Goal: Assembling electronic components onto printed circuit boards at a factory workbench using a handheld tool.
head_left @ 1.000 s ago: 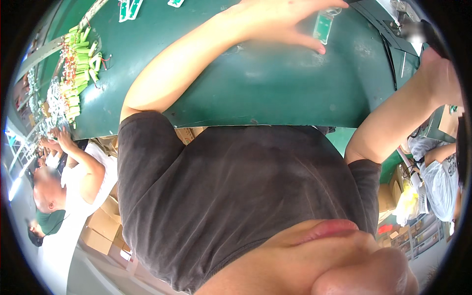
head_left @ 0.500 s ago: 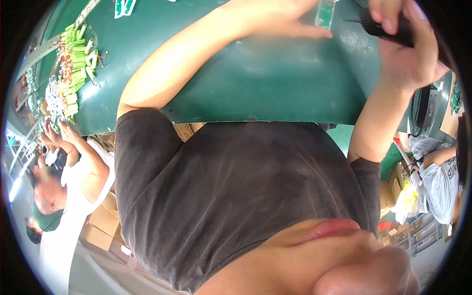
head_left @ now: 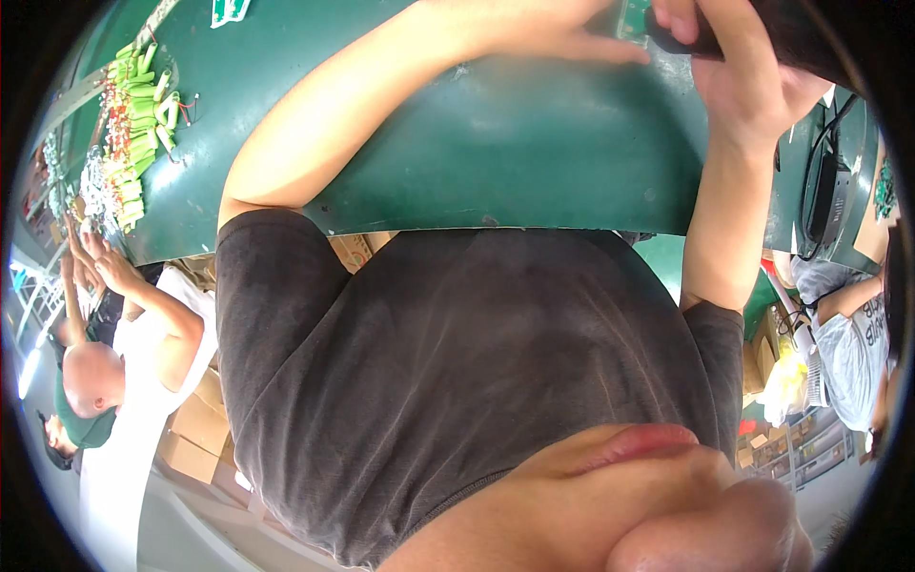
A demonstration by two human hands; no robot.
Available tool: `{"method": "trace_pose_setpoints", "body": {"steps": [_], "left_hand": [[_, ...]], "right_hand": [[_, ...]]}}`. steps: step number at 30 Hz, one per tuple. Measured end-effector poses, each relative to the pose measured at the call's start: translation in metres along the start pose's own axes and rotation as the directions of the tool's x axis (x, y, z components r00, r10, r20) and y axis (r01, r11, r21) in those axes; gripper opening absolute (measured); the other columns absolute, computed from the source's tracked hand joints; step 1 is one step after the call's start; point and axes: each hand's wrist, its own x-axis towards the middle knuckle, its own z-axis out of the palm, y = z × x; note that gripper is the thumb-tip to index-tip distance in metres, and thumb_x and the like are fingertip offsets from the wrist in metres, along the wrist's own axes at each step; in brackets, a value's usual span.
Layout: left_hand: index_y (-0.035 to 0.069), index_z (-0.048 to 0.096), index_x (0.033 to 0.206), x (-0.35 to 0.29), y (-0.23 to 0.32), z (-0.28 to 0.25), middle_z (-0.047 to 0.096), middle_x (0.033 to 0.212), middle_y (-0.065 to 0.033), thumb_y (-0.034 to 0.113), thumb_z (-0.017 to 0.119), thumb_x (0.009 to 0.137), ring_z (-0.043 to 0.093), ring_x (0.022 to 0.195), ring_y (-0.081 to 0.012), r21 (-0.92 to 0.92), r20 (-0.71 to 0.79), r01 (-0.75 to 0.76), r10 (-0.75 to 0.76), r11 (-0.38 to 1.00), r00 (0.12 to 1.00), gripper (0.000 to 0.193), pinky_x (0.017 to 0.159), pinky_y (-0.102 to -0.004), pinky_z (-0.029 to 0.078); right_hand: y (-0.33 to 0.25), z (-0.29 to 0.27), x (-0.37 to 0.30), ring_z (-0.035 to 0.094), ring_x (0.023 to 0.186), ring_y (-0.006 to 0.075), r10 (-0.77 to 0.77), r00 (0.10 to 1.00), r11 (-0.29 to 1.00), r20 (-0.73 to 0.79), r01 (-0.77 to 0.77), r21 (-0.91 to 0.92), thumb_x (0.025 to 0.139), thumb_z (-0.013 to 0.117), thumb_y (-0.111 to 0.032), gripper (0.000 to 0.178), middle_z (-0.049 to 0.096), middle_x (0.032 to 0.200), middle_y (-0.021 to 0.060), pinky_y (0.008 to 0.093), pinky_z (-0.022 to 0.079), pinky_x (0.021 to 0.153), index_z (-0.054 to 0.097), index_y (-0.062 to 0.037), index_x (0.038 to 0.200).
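At the upper edge my left hand point(head_left: 558, 27) lies low over the green tabletop point(head_left: 515, 162), thumb stretched out to the right. Its other fingers are partly cut off by the picture's edge. Just beyond the thumb is a small green circuit board point(head_left: 634, 17), mostly covered or out of view. My right hand point(head_left: 748, 81) is closed around a thick black screwdriver-like tool point(head_left: 801, 38), which is held over the board's right side. The tool's tip cannot be made out now.
Several green-sleeved cylinders with wires point(head_left: 143, 114) lie at the left. More green boards point(head_left: 229, 10) rest at the upper left. A black box with a cable point(head_left: 827, 205) is on the right. Co-workers sit at the left point(head_left: 172, 334) and right point(head_left: 848, 343); cardboard boxes point(head_left: 195, 443) stand behind.
My right hand has moved left and up with the black tool, bringing it over the circuit board. The tool's thin tip, visible before, is now hidden. My left hand has hardly moved.
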Motion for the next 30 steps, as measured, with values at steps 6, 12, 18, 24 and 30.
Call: {"method": "trace_pose_setpoints", "body": {"steps": [6, 12, 18, 24, 30], "left_hand": [[-0.002, 0.049, 0.134, 0.003, 0.000, -0.001, 0.054, 0.134, -0.0220, 0.027, 0.083, 0.076, 0.053, 0.124, -0.0405, -0.044, -0.024, -0.044, 0.042, 0.998, 0.999, 0.074, 0.107, -0.0466, 0.042], [-0.002, 0.049, 0.133, 0.003, 0.001, -0.003, 0.055, 0.133, -0.0221, 0.027, 0.083, 0.077, 0.053, 0.124, -0.0402, -0.030, -0.015, -0.022, 0.022, 0.999, 1.000, 0.072, 0.107, -0.0461, 0.042], [-0.002, 0.050, 0.132, 0.000, -0.002, -0.002, 0.056, 0.129, -0.0218, 0.030, 0.082, 0.078, 0.054, 0.121, -0.0398, 0.010, 0.031, 0.015, -0.015, 1.000, 0.999, 0.071, 0.107, -0.0464, 0.042], [-0.002, 0.049, 0.135, 0.002, 0.002, -0.005, 0.055, 0.132, -0.0218, 0.032, 0.081, 0.079, 0.054, 0.123, -0.0392, -0.032, 0.068, 0.071, -0.069, 0.997, 0.995, 0.073, 0.107, -0.0469, 0.042], [-0.001, 0.044, 0.141, 0.003, 0.001, -0.003, 0.052, 0.139, -0.0225, 0.033, 0.082, 0.078, 0.051, 0.130, -0.0394, -0.024, 0.009, 0.022, -0.022, 0.999, 1.000, 0.082, 0.110, -0.0471, 0.041]], "right_hand": [[-0.006, 0.010, -0.004, 0.050, 0.055, 0.0074, 0.107, 0.993, 0.991, -0.054, -0.111, -0.078, 0.092, 0.060, 0.005, 0.052, 0.055, 0.077, 0.0041, 0.0204, 0.043, 0.052, 0.036, -0.0002, 0.138], [-0.004, 0.010, -0.004, 0.050, 0.055, 0.0067, 0.151, 0.987, 0.989, -0.055, -0.151, 0.012, 0.092, 0.062, 0.003, 0.052, 0.054, 0.078, 0.0036, 0.0194, 0.042, 0.051, 0.038, -0.0028, 0.137], [-0.012, 0.016, 0.003, 0.051, 0.057, 0.0072, 0.166, 0.986, 0.977, 0.007, -0.166, 0.132, 0.091, 0.066, 0.001, 0.054, 0.053, 0.079, 0.0038, 0.0194, 0.042, 0.051, 0.037, -0.0034, 0.137], [-0.003, 0.013, -0.006, 0.051, 0.057, 0.0075, 0.178, 0.984, 0.979, -0.021, -0.175, 0.103, 0.091, 0.067, 0.001, 0.055, 0.053, 0.078, 0.0039, 0.0195, 0.042, 0.050, 0.038, -0.0030, 0.137], [0.001, 0.005, -0.002, 0.050, 0.054, 0.0083, 0.067, 0.997, 0.991, -0.026, -0.064, 0.118, 0.092, 0.062, 0.003, 0.056, 0.054, 0.079, 0.0049, 0.0221, 0.044, 0.052, 0.038, -0.0016, 0.142]]}}
